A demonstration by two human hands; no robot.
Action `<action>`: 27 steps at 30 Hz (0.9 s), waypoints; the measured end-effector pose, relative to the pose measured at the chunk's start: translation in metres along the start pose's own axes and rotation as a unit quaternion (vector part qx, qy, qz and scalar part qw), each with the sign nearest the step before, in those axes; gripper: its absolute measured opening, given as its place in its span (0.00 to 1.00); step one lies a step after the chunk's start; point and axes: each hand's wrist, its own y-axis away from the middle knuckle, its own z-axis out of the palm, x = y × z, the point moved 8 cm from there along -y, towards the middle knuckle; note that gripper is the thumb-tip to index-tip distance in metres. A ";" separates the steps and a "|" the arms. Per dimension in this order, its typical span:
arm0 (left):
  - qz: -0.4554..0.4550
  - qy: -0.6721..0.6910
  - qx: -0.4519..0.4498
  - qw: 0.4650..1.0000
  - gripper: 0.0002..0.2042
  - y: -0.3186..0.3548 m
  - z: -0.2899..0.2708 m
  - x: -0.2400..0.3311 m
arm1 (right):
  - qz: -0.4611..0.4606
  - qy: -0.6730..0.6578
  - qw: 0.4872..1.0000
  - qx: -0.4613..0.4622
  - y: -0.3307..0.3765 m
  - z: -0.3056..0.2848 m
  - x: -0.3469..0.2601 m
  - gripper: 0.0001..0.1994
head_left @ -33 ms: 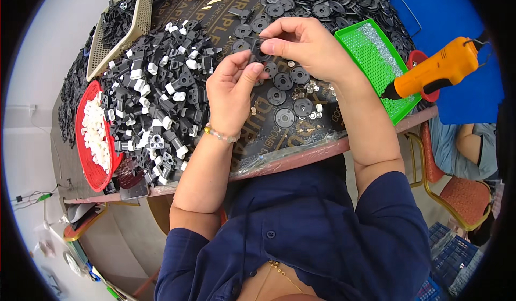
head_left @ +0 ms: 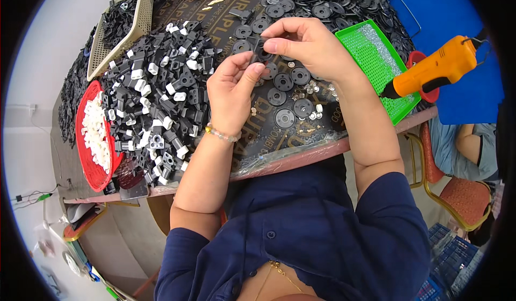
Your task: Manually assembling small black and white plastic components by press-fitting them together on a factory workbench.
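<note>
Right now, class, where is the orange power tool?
In the head view, the orange power tool is at the right, its black nose overlapping the green tray, just right of the right forearm.

Dark tabletop point(head_left: 255, 134), gold lettering, pinkish edge point(head_left: 290, 164) partly under clear film. Left: heaped black parts with white caps point(head_left: 185, 80); red basket point(head_left: 98, 179) of white pieces near edge. Middle: loose black discs point(head_left: 284, 118), small metal pieces point(head_left: 312, 87). Far side: thick disc heap point(head_left: 360, 5). Right: green tray point(head_left: 371, 48) holding silvery bits.
</note>
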 end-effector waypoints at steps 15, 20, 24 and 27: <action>-0.019 0.011 0.023 0.999 0.10 -0.008 -0.007 -0.015 | 0.008 -0.037 0.999 0.015 -0.013 0.011 0.006 0.08; -0.081 0.140 0.020 0.987 0.08 -0.012 -0.006 -0.034 | -0.046 0.354 0.934 -0.024 -0.050 0.031 -0.041 0.18; -0.081 0.006 -0.007 0.997 0.09 -0.012 -0.005 -0.049 | -0.291 0.372 0.880 -0.042 -0.087 0.132 -0.103 0.27; 0.189 -0.126 -0.023 0.973 0.12 0.004 0.008 -0.016 | -0.381 0.333 0.851 -0.141 -0.106 0.267 -0.118 0.31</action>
